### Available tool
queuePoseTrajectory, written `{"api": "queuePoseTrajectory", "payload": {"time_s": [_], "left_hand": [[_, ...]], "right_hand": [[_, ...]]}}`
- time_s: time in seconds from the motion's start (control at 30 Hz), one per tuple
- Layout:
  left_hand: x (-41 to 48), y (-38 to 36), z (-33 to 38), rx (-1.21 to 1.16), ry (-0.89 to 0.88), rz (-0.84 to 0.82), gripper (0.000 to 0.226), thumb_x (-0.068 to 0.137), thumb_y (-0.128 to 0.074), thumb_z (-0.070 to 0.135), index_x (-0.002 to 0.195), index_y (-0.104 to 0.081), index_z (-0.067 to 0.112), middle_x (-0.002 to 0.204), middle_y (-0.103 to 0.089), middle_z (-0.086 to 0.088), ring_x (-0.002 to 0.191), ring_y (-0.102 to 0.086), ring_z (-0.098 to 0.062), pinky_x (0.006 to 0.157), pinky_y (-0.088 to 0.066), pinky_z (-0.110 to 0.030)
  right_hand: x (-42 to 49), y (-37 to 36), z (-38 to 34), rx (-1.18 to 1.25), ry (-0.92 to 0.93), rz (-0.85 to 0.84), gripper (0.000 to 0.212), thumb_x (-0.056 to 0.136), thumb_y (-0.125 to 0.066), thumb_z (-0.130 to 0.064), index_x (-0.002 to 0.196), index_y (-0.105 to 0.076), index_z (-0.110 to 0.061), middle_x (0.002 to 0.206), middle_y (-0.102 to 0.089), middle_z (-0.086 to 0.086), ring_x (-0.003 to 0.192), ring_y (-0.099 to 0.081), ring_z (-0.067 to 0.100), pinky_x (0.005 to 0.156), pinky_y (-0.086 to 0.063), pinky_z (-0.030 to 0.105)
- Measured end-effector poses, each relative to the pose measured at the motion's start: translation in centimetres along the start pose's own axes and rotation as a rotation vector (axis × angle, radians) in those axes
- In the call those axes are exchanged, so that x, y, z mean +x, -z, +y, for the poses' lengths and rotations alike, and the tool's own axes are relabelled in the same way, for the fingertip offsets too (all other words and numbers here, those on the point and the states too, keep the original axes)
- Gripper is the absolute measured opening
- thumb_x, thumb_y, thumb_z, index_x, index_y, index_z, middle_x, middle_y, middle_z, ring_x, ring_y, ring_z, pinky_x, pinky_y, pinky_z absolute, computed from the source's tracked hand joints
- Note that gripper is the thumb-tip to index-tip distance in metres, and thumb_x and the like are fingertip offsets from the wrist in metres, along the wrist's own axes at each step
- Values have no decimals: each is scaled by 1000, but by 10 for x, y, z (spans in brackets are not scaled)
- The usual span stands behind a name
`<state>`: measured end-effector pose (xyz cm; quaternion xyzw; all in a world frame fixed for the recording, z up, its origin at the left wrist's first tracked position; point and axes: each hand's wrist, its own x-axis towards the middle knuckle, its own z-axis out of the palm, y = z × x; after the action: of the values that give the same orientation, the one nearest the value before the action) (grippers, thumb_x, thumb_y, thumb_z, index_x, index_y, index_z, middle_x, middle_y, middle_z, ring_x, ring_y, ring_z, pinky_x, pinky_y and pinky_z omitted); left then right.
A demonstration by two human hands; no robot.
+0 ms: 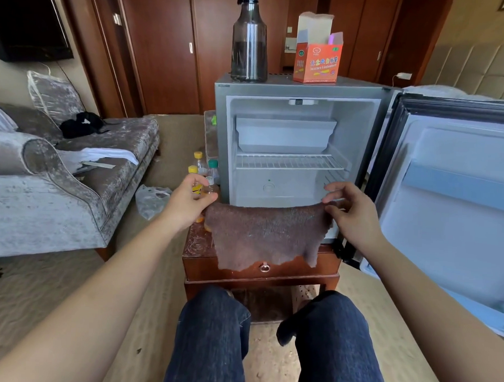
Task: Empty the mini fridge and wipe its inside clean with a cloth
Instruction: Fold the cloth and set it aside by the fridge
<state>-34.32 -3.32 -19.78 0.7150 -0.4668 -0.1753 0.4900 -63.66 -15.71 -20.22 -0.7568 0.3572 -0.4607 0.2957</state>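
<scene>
A person sits facing the mini fridge [219, 132], knees in dark jeans [211, 326] at the bottom of the view; both hands hold a brown cloth [263, 234] stretched between them in front of the fridge's lower opening; the left hand [192, 201] pinches the cloth's upper left corner between thumb and curled fingers; the right hand [348, 211] grips the upper right corner, thumb under the edge and fingers arched over it; the cloth hangs flat from the two corners, its ragged lower edge falling across the front of the wooden table [202, 263] on which the fridge stands, just above the drawer's ring pull [264, 268]; the fridge door [450, 197] stands swung wide open to the right; inside, a white freezer box [284, 134] sits at the top with a wire shelf [289, 162] just beneath it; on the fridge's top stand a dark clear spray bottle [249, 48] and, beside it, an opened orange carton [316, 64]; small bottles [199, 160] with yellow and green caps, seemingly three or four as the left hand hides part of them, stand just left of the fridge; a grey sofa [45, 189] lies further left, a plastic bag [150, 200] on the floor near it.
</scene>
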Motion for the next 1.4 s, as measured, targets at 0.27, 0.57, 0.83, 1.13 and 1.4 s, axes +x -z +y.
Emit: {"api": "queuePoseTrajectory", "payload": {"time_s": [0.27,0.57,0.83,1.13,1.4], "left_hand": [[-10,-2,6,229,-22,-226,34,79,-71,-4,89,-57,26,93,-57,-3,78,-54,-17,70,-47,-23],[-6,-5,0,554,-141,3,15,90,-61,10,103,-67,15,107,-63,-4,105,-57,-23,87,-40,-30],[-7,-12,-19,338,-98,46,9,98,-49,15,90,-51,20,86,-59,-3,91,-59,-30,75,-41,-35],[-11,-27,-8,-54,57,179,10,97,-52,18,103,-52,26,100,-59,-6,88,-58,-24,62,-49,-26],[-23,-18,-6,-512,349,-95,31,92,-60,7,119,-60,23,108,-54,-5,78,-55,-13,65,-47,-21]], "right_hand": [[-5,-6,2,-347,-99,-304,34,66,-80,-2,88,-58,-17,93,-51,-3,84,-48,11,65,-32,5],[-8,-12,5,-466,-31,-198,19,74,-64,4,83,-69,-11,84,-65,1,79,-55,15,67,-36,22],[-4,2,6,-193,-171,-157,13,85,-67,-11,81,-65,-24,74,-67,-8,73,-62,9,66,-44,18],[-5,-7,-6,46,-266,-70,9,95,-55,-19,100,-62,-17,95,-68,3,88,-65,17,79,-56,37],[-11,-13,2,-10,-227,59,47,79,-73,-10,119,-51,-21,100,-60,-12,84,-60,4,84,-52,36]]}}
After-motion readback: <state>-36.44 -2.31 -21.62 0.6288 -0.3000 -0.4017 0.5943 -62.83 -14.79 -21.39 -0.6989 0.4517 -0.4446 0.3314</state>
